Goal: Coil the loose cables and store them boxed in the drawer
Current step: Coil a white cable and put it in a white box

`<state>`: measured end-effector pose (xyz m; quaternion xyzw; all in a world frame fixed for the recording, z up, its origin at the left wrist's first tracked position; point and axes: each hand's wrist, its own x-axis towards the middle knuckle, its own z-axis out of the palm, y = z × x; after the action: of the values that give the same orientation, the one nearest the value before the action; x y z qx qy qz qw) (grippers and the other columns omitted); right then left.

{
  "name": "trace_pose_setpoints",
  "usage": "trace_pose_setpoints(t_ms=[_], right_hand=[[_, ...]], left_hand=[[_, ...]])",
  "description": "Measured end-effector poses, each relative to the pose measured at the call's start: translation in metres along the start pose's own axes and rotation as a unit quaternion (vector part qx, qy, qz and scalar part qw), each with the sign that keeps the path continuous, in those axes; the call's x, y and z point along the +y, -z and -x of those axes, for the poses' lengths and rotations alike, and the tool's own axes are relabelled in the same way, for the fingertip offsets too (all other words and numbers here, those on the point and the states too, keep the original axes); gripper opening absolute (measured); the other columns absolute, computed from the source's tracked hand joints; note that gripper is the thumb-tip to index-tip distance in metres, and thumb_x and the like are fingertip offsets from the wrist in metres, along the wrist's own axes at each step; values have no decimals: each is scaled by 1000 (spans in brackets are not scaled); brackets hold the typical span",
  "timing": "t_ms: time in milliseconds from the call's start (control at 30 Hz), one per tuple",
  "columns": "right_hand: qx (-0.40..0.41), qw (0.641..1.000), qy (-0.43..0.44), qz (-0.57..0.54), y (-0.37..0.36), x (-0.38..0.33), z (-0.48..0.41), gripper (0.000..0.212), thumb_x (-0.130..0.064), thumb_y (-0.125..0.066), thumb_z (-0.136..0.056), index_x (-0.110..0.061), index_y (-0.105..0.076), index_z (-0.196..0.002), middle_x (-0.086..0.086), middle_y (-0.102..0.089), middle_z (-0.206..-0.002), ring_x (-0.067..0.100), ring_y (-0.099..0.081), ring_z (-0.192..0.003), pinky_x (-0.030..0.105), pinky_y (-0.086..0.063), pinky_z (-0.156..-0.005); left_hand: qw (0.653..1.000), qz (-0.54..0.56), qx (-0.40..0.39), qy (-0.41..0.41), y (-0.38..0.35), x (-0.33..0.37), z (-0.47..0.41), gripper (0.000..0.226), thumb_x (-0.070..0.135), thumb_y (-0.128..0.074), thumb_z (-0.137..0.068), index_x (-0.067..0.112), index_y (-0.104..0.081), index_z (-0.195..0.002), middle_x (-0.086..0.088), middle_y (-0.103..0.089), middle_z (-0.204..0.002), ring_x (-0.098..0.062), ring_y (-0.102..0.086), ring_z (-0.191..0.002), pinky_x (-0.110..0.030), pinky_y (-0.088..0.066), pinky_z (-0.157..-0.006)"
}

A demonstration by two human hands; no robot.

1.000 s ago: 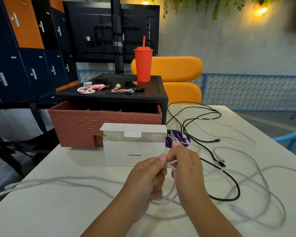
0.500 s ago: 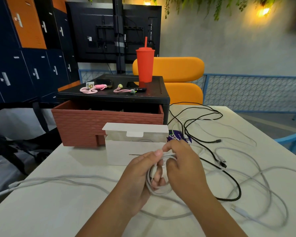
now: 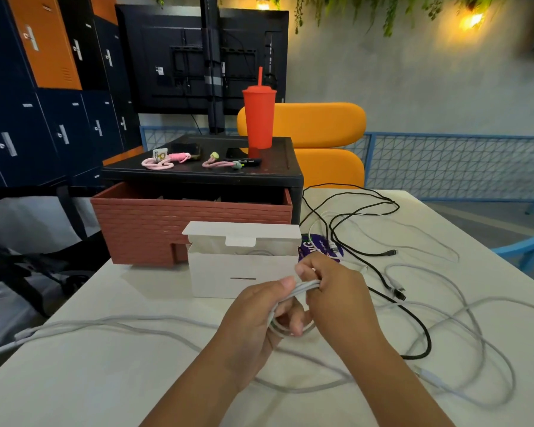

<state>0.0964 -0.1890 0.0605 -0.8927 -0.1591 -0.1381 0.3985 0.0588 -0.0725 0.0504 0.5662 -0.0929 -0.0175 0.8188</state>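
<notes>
A small coil of white cable (image 3: 293,295) is wound round the fingers of my left hand (image 3: 259,322), whose thumb pinches it. My right hand (image 3: 336,291) grips the top of the same coil. The cable's loose length trails left across the white table (image 3: 111,380) and loops off to the right. Just behind my hands stands a white box (image 3: 238,272) with its lid flap open. Behind it, the brick-red drawer (image 3: 154,229) is pulled out of a black stand (image 3: 204,177). A black cable (image 3: 413,328) lies tangled on the right.
A red tumbler (image 3: 259,118) with a straw, pink coiled straps (image 3: 164,160) and small items sit on the stand. A purple sticker (image 3: 315,246) lies by the box. An orange chair is behind the table, a blue chair (image 3: 524,254) at the right, a dark bag at the left.
The coil has become tighter and smaller between my hands. My right hand has shifted up onto the coil's top, and my hands sit slightly closer to the box.
</notes>
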Motion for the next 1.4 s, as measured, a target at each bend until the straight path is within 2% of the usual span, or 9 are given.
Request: trace_pose_setpoints(t_ms=[167,433,633,767,867,967,1100,1233,1400], right_hand=[[-17,999,-2,-29,-3,-2,2,24,-4,-45,-88,-21,-62,-92,-21,-51,-65,-9,-50,-56,9,-37,-53],[-15,995,-4,-98,1,-6,3,21,-11,-50,-88,-27,-54,-75,-7,-55,-62,1,-47,-56,17,-36,-52],[-15,999,29,13,1,-8,3,11,-17,-45,-92,-23,-55,-90,-3,-54,-67,16,-51,-65,24,-36,-54],[-24,999,29,8,4,-11,5,33,0,-43,-85,-26,-57,-100,1,-61,-76,15,-55,-69,25,-41,-59],[22,998,-4,-51,5,-7,2,33,4,-51,-81,-29,-58,-86,-7,-59,-68,4,-51,-54,16,-39,-52],[46,984,-60,-158,5,-3,-3,33,4,-59,-79,-28,-57,-72,-7,-59,-63,2,-52,-43,11,-39,-46],[61,958,-101,-260,4,-3,-6,15,-14,-77,-71,-19,-63,-69,4,-66,-66,7,-55,-51,21,-46,-54],[86,953,-106,-272,5,0,-7,19,-10,-78,-71,-19,-61,-64,-3,-63,-58,0,-49,-47,10,-38,-47],[49,976,-40,-206,7,0,-5,27,1,-69,-72,-25,-62,-65,-13,-63,-56,0,-52,-48,13,-43,-52]], left_hand=[[999,-32,35,5,-1,2,1,40,39,-48,-75,20,-52,-40,0,-33,-37,-12,-34,-40,-23,-51,-64],[996,54,62,22,-1,8,2,30,33,-49,-75,10,-55,-57,2,-29,-36,-12,-32,-38,-26,-50,-57],[978,186,93,16,1,11,-2,31,27,-53,-73,12,-46,-46,-2,-35,-41,-14,-37,-38,-30,-50,-59],[976,218,24,15,4,7,-2,39,26,-60,-71,10,-42,-39,-12,-49,-48,-21,-50,-50,-34,-52,-73],[986,147,-74,17,14,7,-2,41,33,-77,-57,12,-46,-40,-12,-56,-56,-21,-56,-59,-30,-53,-79],[994,0,-110,25,18,10,2,19,26,-67,-60,15,-57,-49,-3,-48,-45,-16,-50,-49,-27,-49,-87],[992,-48,-110,40,18,14,4,17,25,-65,-59,18,-72,-73,4,-39,-34,-12,-46,-43,-19,-47,-66],[996,-28,-75,28,10,8,2,25,31,-62,-70,13,-61,-52,3,-32,-30,-15,-46,-42,-26,-48,-88],[997,68,42,19,4,5,0,47,39,-49,-81,12,-46,-43,1,-24,-30,-15,-34,-33,-26,-53,-76]])
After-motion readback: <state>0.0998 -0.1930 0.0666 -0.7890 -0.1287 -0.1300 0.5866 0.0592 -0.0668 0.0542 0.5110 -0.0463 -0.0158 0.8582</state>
